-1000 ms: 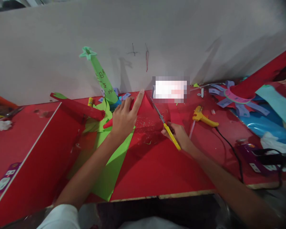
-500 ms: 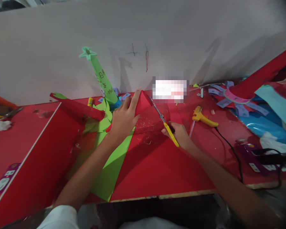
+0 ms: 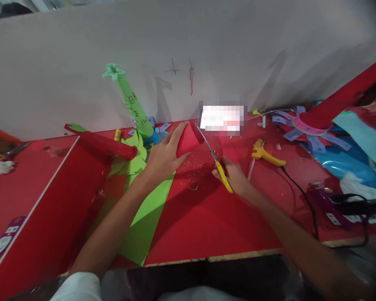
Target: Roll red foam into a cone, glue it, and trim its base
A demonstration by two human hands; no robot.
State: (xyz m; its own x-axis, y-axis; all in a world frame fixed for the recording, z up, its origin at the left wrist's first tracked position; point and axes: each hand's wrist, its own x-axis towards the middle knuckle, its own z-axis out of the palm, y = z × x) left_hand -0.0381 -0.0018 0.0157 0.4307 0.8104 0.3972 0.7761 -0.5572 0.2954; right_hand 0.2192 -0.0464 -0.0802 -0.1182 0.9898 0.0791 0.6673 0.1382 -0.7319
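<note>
My left hand [image 3: 164,161] rests against a piece of red paper [image 3: 189,138], its fingers stretched forward and the thumb spread apart. Part of the paper is hidden behind the hand. In my right hand [image 3: 235,177] is a pair of scissors [image 3: 222,175] with yellow handles. The blades point up and left, their tips by the right edge of the red paper. Small scraps [image 3: 194,167] are scattered between my two hands. Under my left forearm lie sheets of light green paper [image 3: 150,217].
A green paper cone [image 3: 136,108] topped by a star stands behind my left hand. A yellow glue gun [image 3: 266,154] with a black cord lies right of the scissors. A glowing, blurred-out screen [image 3: 222,117] leans at the wall. Left, a red board [image 3: 56,209]; right, a purple power strip [image 3: 332,205].
The red paper's raised tip has dropped lower, and my left thumb has spread out over it. The scissors have barely moved; the whole view has shifted slightly.
</note>
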